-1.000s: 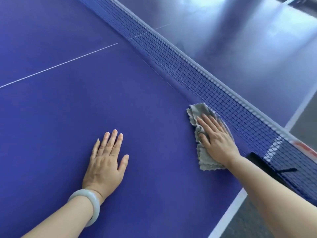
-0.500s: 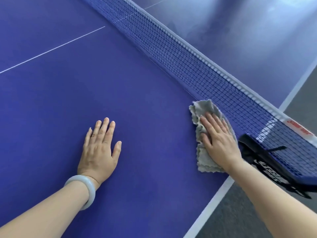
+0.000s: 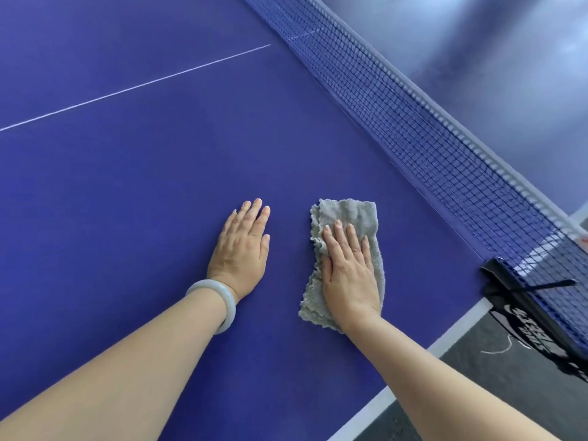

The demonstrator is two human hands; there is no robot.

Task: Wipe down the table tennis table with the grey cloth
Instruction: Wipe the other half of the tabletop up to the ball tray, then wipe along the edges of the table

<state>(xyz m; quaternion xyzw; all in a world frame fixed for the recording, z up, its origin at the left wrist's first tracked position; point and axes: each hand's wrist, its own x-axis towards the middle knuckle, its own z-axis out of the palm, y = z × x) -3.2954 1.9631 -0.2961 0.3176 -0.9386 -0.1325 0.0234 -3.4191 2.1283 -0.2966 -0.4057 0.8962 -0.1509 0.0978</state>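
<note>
One grey cloth (image 3: 346,214), folded & rumpled, lies flat on the blue worktop (image 3: 127,186) near its side edge, well short of the net (image 3: 429,122). Your right hand (image 3: 348,275) presses it palm-down, fingers (image 3: 340,237) straight, no pinch. Left hand (image 3: 241,249) rests flat just beside, fingers straight, holding nothing, prob. bracing. Step in hand: a wiping stroke on this half; can't tell how much is done. Next: use even pressure & slide the cloth across, e.g. toward the centre line (image 3: 133,87), w/o letting it bunch.

left hand (image 3: 241,249) flat, palm down, fingers together — right hand (image 3: 348,272) flat, fingers straight
</note>
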